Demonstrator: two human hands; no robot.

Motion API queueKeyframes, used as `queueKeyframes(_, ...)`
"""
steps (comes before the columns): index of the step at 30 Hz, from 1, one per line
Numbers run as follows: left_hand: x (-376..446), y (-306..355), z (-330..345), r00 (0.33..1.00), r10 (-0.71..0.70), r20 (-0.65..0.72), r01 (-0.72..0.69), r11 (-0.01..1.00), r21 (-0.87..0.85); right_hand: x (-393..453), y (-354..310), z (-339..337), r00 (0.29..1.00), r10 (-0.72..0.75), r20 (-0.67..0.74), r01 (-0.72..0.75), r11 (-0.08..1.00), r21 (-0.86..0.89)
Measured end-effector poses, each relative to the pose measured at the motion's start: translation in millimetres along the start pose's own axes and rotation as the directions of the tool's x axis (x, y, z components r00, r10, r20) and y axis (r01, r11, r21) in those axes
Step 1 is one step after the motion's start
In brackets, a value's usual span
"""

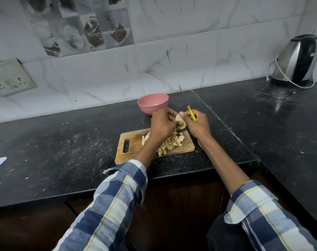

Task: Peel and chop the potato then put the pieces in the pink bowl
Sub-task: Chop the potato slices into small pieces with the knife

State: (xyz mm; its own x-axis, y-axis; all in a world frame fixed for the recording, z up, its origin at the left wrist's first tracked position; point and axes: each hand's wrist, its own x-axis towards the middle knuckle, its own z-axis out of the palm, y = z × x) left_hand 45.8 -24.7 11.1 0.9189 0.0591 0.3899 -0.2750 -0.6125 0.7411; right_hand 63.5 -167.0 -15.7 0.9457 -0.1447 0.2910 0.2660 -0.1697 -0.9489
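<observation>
I am pinching the pale potato chunk (180, 122) between my left hand (162, 124) and right hand (196, 123), which is also gripping the yellow-handled knife (187, 105); a slip could drop the chunk or nick fingers.

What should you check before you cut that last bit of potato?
1. Potato piece held firmly: ok, both hands touch it, above the cutting board.
2. Knife under control: ok, the right hand grips its yellow handle, blade pointing up and away.
3. Left hand fingers away from the blade: ok for now.
4. Room on the board: not ok, chopped pieces cover its right half.
5. Pink bowl ready: ok, upright behind the hands, within reach; it looks empty.
6. Piece fully peeled: cannot tell, the hands hide much of it.
</observation>
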Motion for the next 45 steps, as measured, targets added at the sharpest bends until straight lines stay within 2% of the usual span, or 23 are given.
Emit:
queueKeyframes(4,3,3,-2,0.999,-0.048,0.01,0.048,0.996,-0.074,-2,-1,1,1.0,0.014,0.025,-0.014,1.0,-0.015)
queueKeyframes(8,5,4,-9,0.995,-0.093,0.036,0.096,0.989,-0.11,-2,2,1,1.0,0.027,0.008,-0.025,0.992,-0.126)
queueKeyframes(12,2,3,-19,0.99,-0.138,0.026,0.14,0.962,-0.235,-2,1,1,0.999,0.043,0.014,-0.039,0.977,-0.212)
queueKeyframes(18,-7,-13,-52,0.983,-0.183,-0.033,0.163,0.934,-0.316,-5,-4,-2,0.998,0.066,0.022,-0.06,0.981,-0.185)
queueKeyframes(21,-18,-28,-78,0.975,-0.213,-0.061,0.181,0.923,-0.339,-10,-10,-1,0.998,0.005,0.06,0.008,0.977,-0.212)
queueKeyframes(27,-49,-66,-119,0.955,-0.261,-0.14,0.2,0.918,-0.342,-28,-27,4,0.971,-0.224,0.087,0.239,0.934,-0.264)
queueKeyframes(30,-59,-88,-123,0.954,-0.257,-0.152,0.207,0.937,-0.281,-45,-41,12,0.941,-0.314,0.128,0.338,0.885,-0.319)
queueKeyframes(33,-65,-98,-120,0.962,-0.228,-0.148,0.199,0.962,-0.188,-70,-57,25,0.92,-0.323,0.221,0.391,0.792,-0.469)
queueKeyframes(35,-66,-98,-118,0.972,-0.184,-0.143,0.17,0.98,-0.105,-86,-68,33,0.922,-0.279,0.27,0.384,0.751,-0.536)
queueKeyframes(38,-65,-104,-116,0.982,-0.121,-0.146,0.131,0.99,0.06,-100,-82,43,0.923,-0.151,0.353,0.34,0.749,-0.569)
queueKeyframes(41,-66,-107,-116,0.98,-0.135,-0.143,0.143,0.989,0.047,-109,-91,51,0.918,-0.089,0.386,0.321,0.737,-0.595)
queueKeyframes(45,-72,-100,-120,0.989,-0.143,-0.04,0.144,0.99,0.011,-113,-101,61,0.929,-0.1,0.357,0.327,0.675,-0.661)
